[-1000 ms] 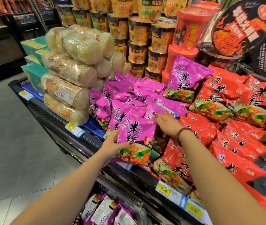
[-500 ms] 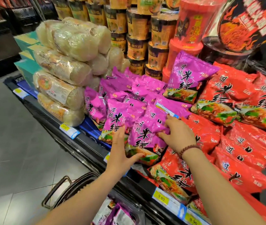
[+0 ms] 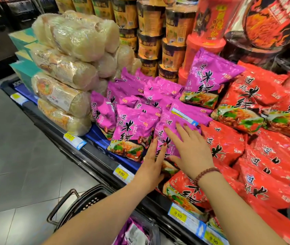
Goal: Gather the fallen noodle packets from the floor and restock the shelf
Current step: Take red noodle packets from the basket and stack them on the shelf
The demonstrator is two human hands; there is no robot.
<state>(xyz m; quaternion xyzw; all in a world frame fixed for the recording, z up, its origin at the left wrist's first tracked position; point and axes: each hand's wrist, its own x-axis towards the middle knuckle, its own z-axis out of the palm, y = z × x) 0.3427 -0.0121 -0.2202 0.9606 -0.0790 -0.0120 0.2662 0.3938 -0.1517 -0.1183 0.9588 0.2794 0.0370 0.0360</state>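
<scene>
— Why are both our palms down instead of gripping?

— Our left hand (image 3: 151,161) and right hand (image 3: 192,149) lie flat at mid-frame with the fingers straight and spread. They hold nothing and only press on one purple packet (image 3: 169,117) at the front of the shelf (image 3: 94,159). We think we're settling it into the purple pile so it won't slip off.

— Would it slip easily?

— Probably. It's a puffy pillow of slick, crinkled foil lying on others just like it. The red packets (image 3: 225,144) on the right have the same shape and sheen. The clear-wrapped noodle rolls (image 3: 64,68) in the upper left are rounded and stacked like logs.

— Is there more to shelve?

— Yes. The black basket (image 3: 89,202) at the bottom of the frame holds more purple packets (image 3: 133,234).
</scene>
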